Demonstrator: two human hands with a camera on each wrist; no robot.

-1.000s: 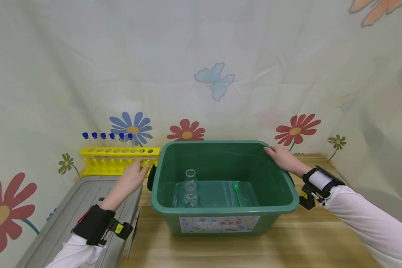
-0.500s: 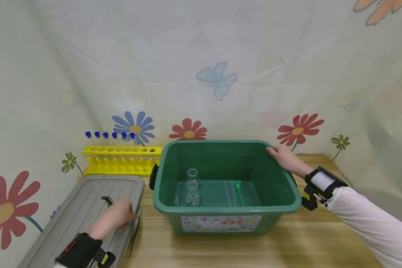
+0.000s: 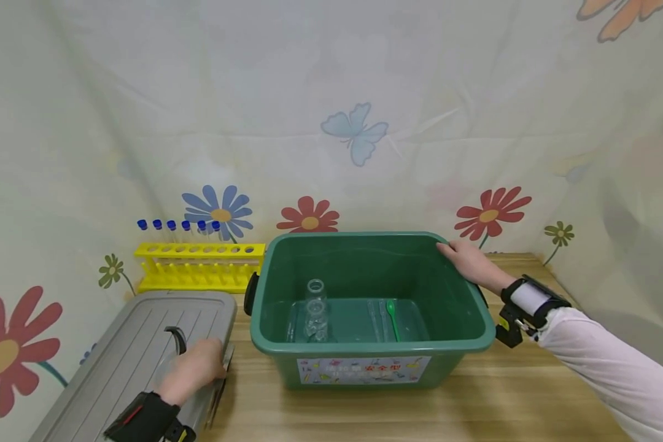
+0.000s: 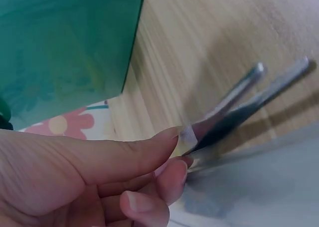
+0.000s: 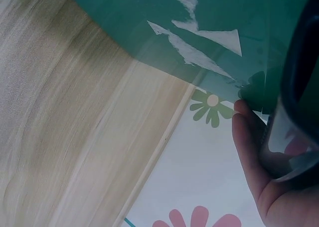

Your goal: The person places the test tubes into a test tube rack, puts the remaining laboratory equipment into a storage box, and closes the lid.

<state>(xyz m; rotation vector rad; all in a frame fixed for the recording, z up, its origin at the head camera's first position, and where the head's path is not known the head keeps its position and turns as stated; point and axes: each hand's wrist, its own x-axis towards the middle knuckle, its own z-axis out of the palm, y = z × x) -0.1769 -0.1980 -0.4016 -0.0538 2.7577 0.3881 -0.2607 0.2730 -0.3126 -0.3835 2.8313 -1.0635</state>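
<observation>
Thumb and fingertips of my left hand pinch one end of metal tweezers, beside the grey lid's right edge. The two metal legs point away from the fingers over the wooden table in the left wrist view. My right hand grips the right rim of a green plastic bin, near its back corner. In the right wrist view its fingers are partly hidden by a dark handle. Inside the bin lie clear glass bottles and a green spoon.
A grey lid lies at left, with a black curved piece on it. Behind stands a yellow test-tube rack, with several blue-capped tubes. The wooden table meets a flowered cloth wall.
My left hand has moved from in front of the yellow rack down and toward me, to the lid's right edge, and now pinches the tweezers. The right hand stays on the rim.
</observation>
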